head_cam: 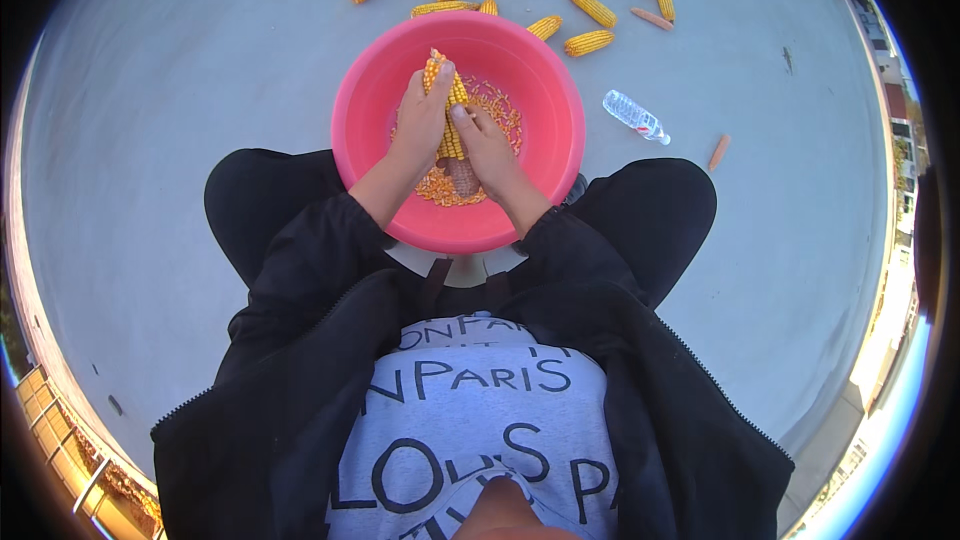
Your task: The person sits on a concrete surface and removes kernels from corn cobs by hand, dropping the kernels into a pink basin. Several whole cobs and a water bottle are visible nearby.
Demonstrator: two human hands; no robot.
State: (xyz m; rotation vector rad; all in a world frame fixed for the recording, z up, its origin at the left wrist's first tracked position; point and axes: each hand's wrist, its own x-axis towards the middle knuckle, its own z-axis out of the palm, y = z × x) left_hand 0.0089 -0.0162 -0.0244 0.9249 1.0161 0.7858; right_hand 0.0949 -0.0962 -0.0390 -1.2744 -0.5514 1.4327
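My left hand (421, 120) grips the upper part of an ear of corn (452, 136), its thumb along the kernels. Lower down, my right hand (489, 151) is closed around the ear from the right, thumb pressed on the yellow rows. Bare reddish cob (463, 180) shows below the kernels; I cannot tell whether it is the ear's own end or a separate cob. Both hands are over a pink plastic basin (551, 199) between my bent legs. Loose corn kernels (442, 191) lie in its bottom, partly hidden by my hands.
Several ears of corn (591, 9) lie scattered on the grey floor (750, 240) beyond the basin. One bare cob (652, 19) is among them, another cob (718, 153) farther right. A clear plastic bottle (634, 117) lies on its side right of the basin.
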